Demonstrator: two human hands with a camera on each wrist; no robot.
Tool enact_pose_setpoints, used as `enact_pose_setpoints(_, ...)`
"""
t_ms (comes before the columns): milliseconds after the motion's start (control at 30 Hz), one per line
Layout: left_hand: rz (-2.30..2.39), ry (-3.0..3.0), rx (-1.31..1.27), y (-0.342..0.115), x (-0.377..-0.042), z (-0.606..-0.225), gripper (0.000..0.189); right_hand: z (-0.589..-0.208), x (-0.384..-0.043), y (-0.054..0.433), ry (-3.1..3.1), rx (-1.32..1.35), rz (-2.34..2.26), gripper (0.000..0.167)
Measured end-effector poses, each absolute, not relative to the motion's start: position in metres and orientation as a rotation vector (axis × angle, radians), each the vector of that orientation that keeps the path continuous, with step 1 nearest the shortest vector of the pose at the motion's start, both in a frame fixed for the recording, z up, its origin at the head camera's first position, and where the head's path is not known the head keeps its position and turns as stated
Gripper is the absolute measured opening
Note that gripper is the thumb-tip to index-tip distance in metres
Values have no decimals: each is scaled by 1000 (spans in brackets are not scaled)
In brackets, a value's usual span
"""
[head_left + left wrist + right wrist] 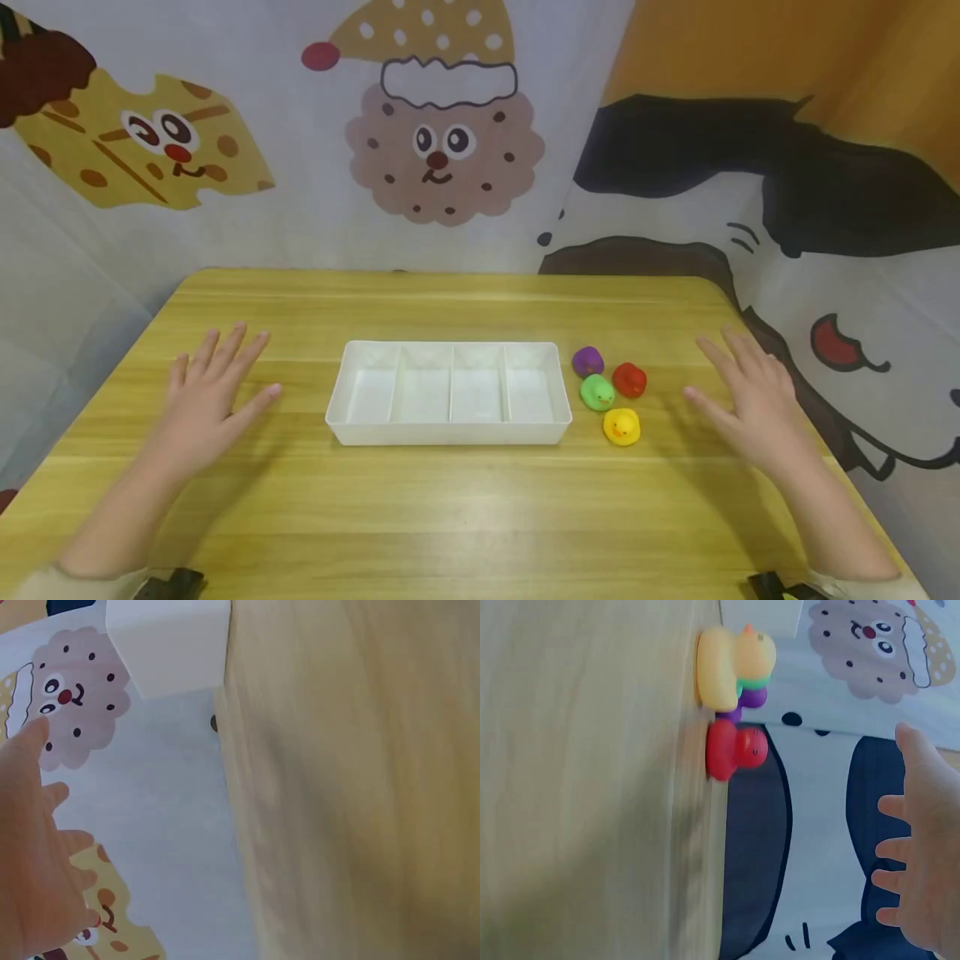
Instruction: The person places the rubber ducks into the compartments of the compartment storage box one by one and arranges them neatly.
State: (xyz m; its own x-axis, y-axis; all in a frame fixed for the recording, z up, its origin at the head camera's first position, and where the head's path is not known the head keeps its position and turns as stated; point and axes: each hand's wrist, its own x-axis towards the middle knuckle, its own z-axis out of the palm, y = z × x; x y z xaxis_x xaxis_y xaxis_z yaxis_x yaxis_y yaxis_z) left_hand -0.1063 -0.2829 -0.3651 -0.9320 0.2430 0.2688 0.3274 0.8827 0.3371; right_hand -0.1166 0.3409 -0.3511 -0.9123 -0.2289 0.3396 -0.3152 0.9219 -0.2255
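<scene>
My left hand [206, 400], fingers spread, hovers over the table left of a white tray [450, 434] with several compartments and nothing in them. On the other side, my right hand [753, 400] is also spread, holding nothing, to the right of a group of small rubber ducks. Nearest the front is a yellow duck [622, 427]; behind it sit a green duck [597, 392] and a red duck [629, 380]. A purple duck [588, 362] is at the back, close to the tray's right end. In the right wrist view the yellow duck [724, 669] partly hides the green and purple ones.
The wooden table [450, 517] has rounded back corners. Behind it hangs a cloth [300, 233] printed with cartoon food and an animal face. Dark straps [172, 583] show at both wrists.
</scene>
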Motion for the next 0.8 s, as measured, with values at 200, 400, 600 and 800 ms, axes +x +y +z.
enact_pose_setpoints(200,-798,-2710,-501,-271,-110,-375,68,-355,-107,324,-2717,430,511,66)
enact_pose_setpoints(400,-1114,-2657,-521,-263,-115,-385,65,-364,-101,311,-2717,457,646,60)
enact_pose_setpoints(600,-1341,-2675,-513,-259,-118,-392,64,-372,-97,302,-2781,441,707,55)
enact_pose_setpoints(800,-1476,-2696,-541,-255,-119,-404,63,-379,-98,297,-2778,473,798,50)
